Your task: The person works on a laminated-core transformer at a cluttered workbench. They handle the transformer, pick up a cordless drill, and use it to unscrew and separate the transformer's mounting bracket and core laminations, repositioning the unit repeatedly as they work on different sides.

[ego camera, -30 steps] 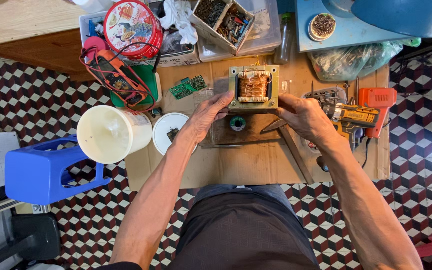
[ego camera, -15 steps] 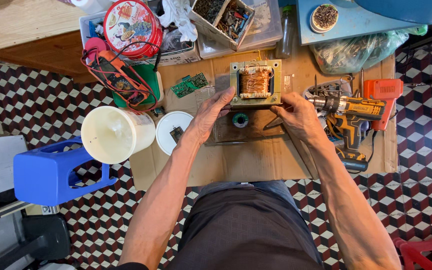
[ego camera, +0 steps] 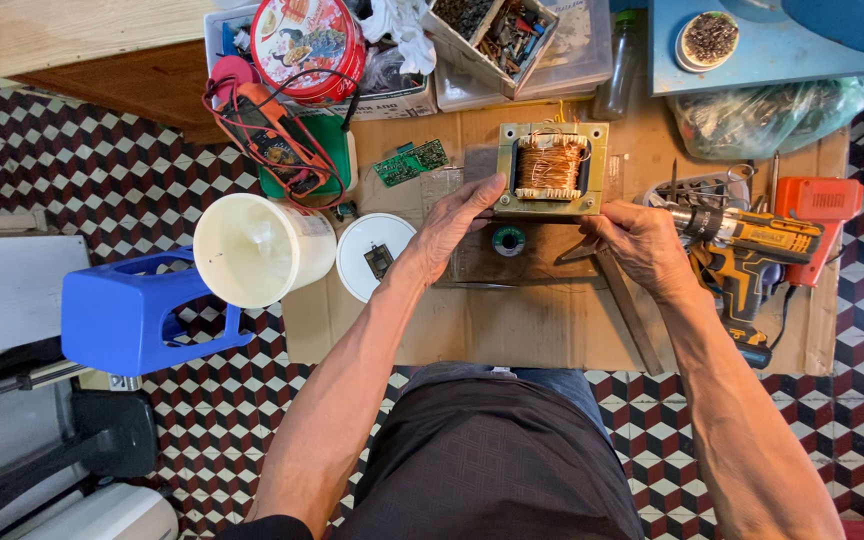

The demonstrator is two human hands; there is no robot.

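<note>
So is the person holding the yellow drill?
No, the yellow drill lies beside the right hand, and both that and the left hand hold the copper-wound transformer.

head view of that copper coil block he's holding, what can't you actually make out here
Head view, the only one:
- Underside of the transformer: it faces away from the camera.
- Fingertips of the left hand and right hand: tucked at the block's lower edge, so the grip is unclear.
- Small part on the white lid: too small to identify.
- Cordless drill: partly behind the right hand.
- Blue object at top right: cut off by the frame edge.
</note>
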